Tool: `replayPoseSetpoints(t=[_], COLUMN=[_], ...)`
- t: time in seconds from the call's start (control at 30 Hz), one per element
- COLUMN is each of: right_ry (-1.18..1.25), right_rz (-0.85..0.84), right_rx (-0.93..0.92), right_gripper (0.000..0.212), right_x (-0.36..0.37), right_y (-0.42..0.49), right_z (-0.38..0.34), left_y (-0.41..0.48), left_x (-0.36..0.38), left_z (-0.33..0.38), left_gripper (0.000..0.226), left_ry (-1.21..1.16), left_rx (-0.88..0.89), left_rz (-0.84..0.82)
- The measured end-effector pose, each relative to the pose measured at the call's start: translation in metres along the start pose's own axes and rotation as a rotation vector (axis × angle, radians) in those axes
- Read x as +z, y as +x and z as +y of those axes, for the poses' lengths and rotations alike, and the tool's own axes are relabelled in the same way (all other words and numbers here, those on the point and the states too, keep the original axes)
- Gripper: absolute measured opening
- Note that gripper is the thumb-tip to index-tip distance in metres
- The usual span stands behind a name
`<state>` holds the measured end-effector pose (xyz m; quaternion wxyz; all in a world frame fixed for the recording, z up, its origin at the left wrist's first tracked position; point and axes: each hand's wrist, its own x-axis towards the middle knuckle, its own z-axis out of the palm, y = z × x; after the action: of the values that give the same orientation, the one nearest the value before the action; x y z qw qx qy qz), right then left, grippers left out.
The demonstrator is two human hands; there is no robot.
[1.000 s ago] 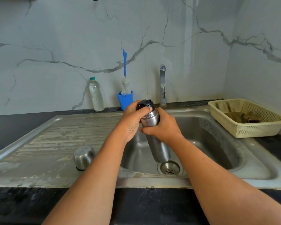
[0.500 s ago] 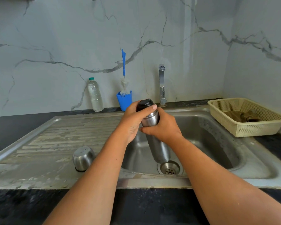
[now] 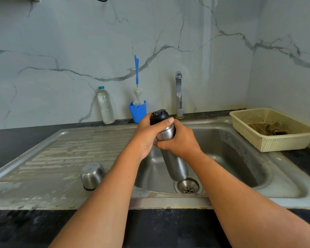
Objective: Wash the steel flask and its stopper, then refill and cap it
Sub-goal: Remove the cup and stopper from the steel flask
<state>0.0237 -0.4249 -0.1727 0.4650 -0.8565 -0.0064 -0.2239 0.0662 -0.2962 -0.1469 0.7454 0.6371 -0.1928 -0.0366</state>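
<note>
A clear plastic bottle (image 3: 105, 105) with a green cap stands against the marble wall (image 3: 61, 42) at the back of the dark bench (image 3: 16, 140). Just to its right, a blue cup (image 3: 138, 110) holds a bottle brush (image 3: 136, 81) with a blue handle. A cream plastic basket (image 3: 274, 129) sits at the far right, with a brownish cloth (image 3: 268, 128) inside.

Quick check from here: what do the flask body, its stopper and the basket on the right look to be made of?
Flask: brushed stainless steel by the look, with grey metallic sheen and soft reflections. Stopper: matte black, probably plastic; it shows no metallic shine. Basket: cream plastic, judging by its moulded perforated mesh walls and thick rim. The left hand grips the stopper and the right hand grips the flask's neck.
</note>
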Motion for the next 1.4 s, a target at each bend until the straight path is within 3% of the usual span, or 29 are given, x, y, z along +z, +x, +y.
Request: replayPoseSetpoints(t=[0.13,0.27,0.47,0.67,0.8,0.97,1.23,1.4], right_ry=[0.076,0.036,-0.026,-0.001,0.021,0.023,-0.013,-0.014], right_rz=[0.02,0.002,-0.015,-0.012,-0.036,-0.102,-0.209,-0.235], right_rx=[0.048,0.032,0.01,-0.002,-0.014,-0.051,-0.151,-0.179], right_gripper=[0.055,0.055,0.057,0.056,0.056,0.06,0.073,0.07], right_x=[-0.002,0.0,0.0,0.002,0.004,0.004,0.015,0.017], right_y=[0.002,0.0,0.0,0.002,0.0,-0.005,-0.01,-0.012], right_z=[0.001,-0.002,0.0,-0.001,-0.004,-0.008,-0.013,-0.013], left_y=[0.005,0.005,0.007,0.003,0.001,-0.019,-0.08,-0.108], left_x=[-0.004,-0.002,-0.004,-0.009,-0.018,-0.051,-0.169,-0.217], left_z=[-0.002,-0.004,-0.002,0.009,0.027,0.06,0.088,0.085], left_gripper=[0.038,0.049,0.072,0.035,0.022,0.008,0.037,0.042], left_ry=[-0.008,-0.027,-0.105,-0.247,-0.288,0.072,0.872,1.016], left_rx=[0.019,0.038,0.066,0.073,-0.015,0.013,-0.118,-0.275], left_rz=[0.007,0.118,0.158,0.209,0.301,0.293,0.164,0.151])
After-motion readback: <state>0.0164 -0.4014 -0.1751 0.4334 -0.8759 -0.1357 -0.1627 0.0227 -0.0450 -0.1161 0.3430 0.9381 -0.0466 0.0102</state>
